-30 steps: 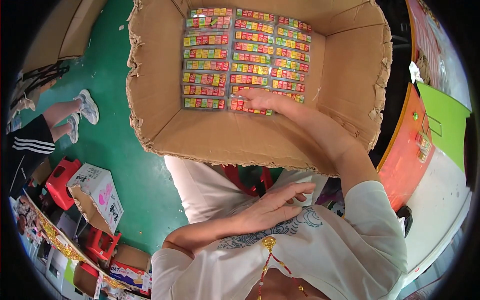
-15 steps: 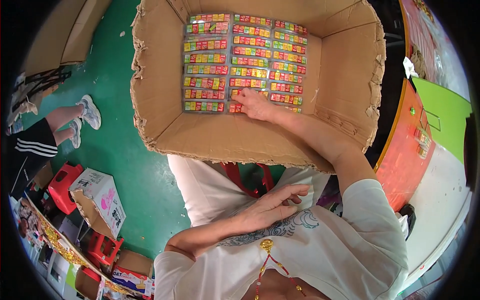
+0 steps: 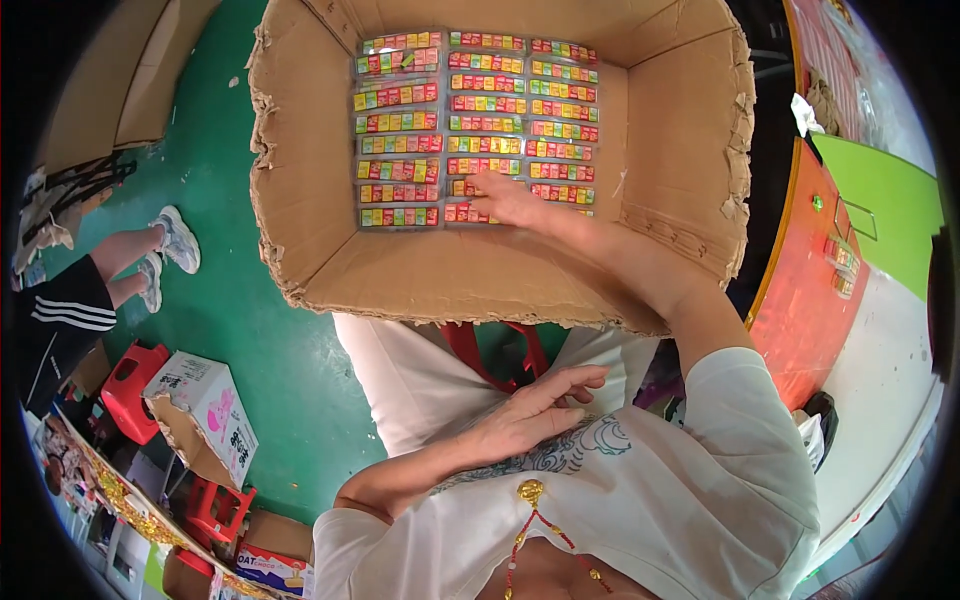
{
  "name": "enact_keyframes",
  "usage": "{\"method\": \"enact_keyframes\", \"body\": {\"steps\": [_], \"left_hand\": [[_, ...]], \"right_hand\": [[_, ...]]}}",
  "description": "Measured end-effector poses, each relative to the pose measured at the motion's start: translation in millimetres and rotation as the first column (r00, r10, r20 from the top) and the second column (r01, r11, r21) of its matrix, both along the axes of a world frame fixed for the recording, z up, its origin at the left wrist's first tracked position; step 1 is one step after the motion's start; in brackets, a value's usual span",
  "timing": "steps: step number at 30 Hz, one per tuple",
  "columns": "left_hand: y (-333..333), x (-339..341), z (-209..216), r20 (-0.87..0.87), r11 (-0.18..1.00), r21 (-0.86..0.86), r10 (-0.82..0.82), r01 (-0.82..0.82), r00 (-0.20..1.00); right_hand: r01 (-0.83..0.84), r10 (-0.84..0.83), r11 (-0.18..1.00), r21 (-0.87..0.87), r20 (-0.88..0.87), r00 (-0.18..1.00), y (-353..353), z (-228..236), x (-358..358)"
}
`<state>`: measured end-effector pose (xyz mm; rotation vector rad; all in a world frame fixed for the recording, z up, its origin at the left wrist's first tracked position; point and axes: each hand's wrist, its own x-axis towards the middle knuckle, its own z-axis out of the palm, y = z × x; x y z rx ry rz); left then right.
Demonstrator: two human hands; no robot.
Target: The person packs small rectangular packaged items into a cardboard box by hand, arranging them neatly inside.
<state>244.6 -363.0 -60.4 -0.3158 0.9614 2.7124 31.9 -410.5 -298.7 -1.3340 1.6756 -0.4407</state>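
Note:
A large brown cardboard box (image 3: 500,275) with torn, ragged edges stands in front of my lap. On its bottom lie three columns of clear plastic packs (image 3: 398,144), each showing a row of small red, yellow and green boxes. My right hand (image 3: 508,200) reaches into the carton from the right. Its fingers are apart and rest on the nearest packs of the middle column, partly covering them. Against my body, over the shirt front, my left hand (image 3: 540,408) lies with loosely stretched fingers and nothing in it.
Another person's legs (image 3: 130,255) show at the left on the green floor (image 3: 290,400). Below them are a red stool (image 3: 133,392) and an open white carton (image 3: 215,405). An orange-red panel (image 3: 810,290) and a green panel (image 3: 885,215) stand close on my right.
The whole view has shifted slightly, so the carton appears a little further left. My right hand's fingers have moved slightly over the nearest middle packs. My left hand stays at my body.

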Motion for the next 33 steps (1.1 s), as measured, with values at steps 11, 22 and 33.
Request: {"method": "enact_keyframes", "body": {"steps": [11, 22, 33], "left_hand": [[-2.4, 4.2, -0.9, 0.038, 0.998, 0.059, 0.031, -0.033, 0.999], [1.0, 18.9, -3.6, 0.036, 0.999, 0.04, 0.009, -0.01, 0.999], [8.9, 17.8, 7.4, -0.007, 0.993, -0.024, -0.116, 0.116, 0.993]], "right_hand": [[0.377, -0.376, 0.926, 0.001, -0.09, 0.922, 19.2, 11.7, -25.1], [-0.091, 0.106, 0.994, 0.056, -0.408, 0.907, 17.5, 38.0, 8.7], [-0.086, 0.025, 0.973, -0.213, -0.276, 0.961, 11.9, 90.5, -17.1]]}}
